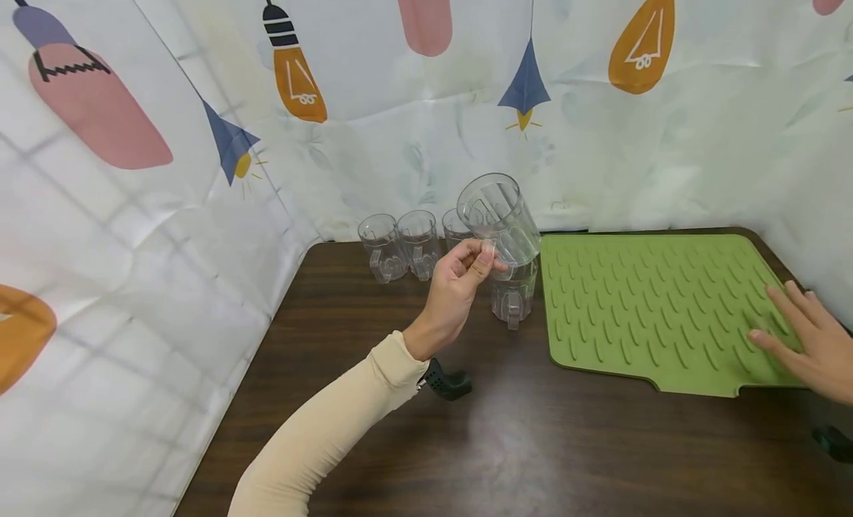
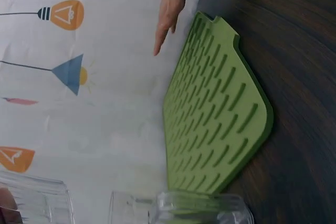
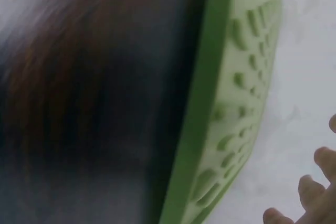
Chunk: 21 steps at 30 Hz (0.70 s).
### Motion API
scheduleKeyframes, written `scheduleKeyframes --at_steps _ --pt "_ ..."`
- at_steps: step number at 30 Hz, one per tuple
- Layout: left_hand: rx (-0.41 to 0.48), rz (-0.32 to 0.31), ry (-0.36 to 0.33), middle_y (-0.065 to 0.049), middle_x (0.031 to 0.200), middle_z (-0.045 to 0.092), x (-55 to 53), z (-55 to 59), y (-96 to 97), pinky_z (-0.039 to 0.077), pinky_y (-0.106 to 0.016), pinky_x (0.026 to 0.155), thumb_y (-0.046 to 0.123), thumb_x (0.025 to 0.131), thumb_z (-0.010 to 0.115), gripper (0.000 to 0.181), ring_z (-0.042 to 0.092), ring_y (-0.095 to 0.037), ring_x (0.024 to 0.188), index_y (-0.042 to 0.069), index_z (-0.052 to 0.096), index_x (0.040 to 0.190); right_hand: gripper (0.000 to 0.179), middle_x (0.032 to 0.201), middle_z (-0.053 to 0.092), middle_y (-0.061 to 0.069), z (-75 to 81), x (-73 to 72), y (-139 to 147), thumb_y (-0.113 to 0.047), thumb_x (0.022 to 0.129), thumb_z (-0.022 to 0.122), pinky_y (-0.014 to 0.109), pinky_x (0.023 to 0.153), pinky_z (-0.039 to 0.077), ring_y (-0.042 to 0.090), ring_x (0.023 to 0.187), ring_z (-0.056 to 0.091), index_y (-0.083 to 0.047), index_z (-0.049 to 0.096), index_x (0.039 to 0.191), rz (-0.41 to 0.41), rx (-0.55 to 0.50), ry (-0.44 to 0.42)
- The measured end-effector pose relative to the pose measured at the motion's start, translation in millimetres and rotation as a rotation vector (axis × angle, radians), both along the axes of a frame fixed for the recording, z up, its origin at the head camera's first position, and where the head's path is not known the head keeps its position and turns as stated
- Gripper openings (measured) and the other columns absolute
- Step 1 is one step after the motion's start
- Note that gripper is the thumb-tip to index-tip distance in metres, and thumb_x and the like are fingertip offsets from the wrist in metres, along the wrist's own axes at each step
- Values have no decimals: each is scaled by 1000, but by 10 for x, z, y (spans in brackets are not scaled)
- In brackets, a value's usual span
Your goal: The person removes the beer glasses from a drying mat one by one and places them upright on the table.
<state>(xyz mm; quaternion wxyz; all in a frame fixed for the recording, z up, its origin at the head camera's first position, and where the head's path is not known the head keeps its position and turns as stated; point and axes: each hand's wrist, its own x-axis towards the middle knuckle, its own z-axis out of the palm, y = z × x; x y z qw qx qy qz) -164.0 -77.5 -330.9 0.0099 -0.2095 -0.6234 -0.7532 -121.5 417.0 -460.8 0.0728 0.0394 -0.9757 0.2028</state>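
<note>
My left hand (image 1: pixel 456 287) pinches the handle of a clear mug (image 1: pixel 503 217), which is raised and tilted in the head view. Below it, another clear mug (image 1: pixel 513 295) stands on the table beside the mat's left edge, its handle toward me. Over the right part of a green ridged drying mat (image 1: pixel 640 309), my right hand (image 1: pixel 809 343) is spread with its fingers apart, holding nothing. In the left wrist view, the held mug (image 2: pixel 44 203) shows at the lower left corner. The right wrist view catches only some fingertips (image 3: pixel 312 190) beyond the mat.
Clear mugs stand in a row at the back: one at the left (image 1: pixel 383 250), one next to it (image 1: pixel 420 247), and a third (image 1: pixel 455 224) partly hidden by the left hand. A patterned curtain (image 1: pixel 400 169) borders the dark wooden table (image 1: pixel 506 435) at the back and sides.
</note>
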Motion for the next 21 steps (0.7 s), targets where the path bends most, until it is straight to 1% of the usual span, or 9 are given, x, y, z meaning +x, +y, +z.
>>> scheduleKeyframes --at_steps 4,8,11,14,18,21 --pt "-31 34 -5 12 87 68 -3 -9 -108 51 -25 102 8 108 49 15 68 -5 95 12 61 100 96 168 -20 27 -86 14 53 -51 106 53 79 120 -6 53 155 -21 -8 -10 165 -12 111 6" --pt "-49 69 -14 11 87 68 -2 -20 -214 52 -23 98 8 108 50 13 68 -4 93 11 61 100 105 168 -16 29 -152 30 91 -62 102 52 79 120 -6 54 155 -18 -8 -12 164 -20 201 -3" --pt "-64 96 -17 11 88 67 -2 -29 -292 52 -23 95 8 107 51 13 68 -4 91 12 60 100 109 168 -17 28 -198 46 108 -64 100 53 78 121 -10 52 155 -20 -5 -14 163 -20 218 -23" --pt "-86 121 -18 11 90 66 -1 -33 -368 52 -23 95 8 107 50 12 68 -4 91 11 60 100 112 168 -19 27 -247 58 119 -64 100 53 75 122 -13 49 156 -23 -2 -17 161 -12 231 -43" --pt "-111 152 -20 12 90 67 -4 -55 -456 51 -23 96 7 107 51 12 68 -3 91 10 60 100 116 168 -18 27 -320 69 112 -70 98 53 73 124 -12 49 157 -20 1 -14 161 -3 271 -36" --pt "-116 171 -20 11 89 67 -1 -80 -500 52 -22 94 7 107 51 12 68 -3 91 10 60 99 119 168 -19 25 -372 71 104 -75 95 52 73 124 -12 49 157 -18 1 -13 161 -4 298 -30"
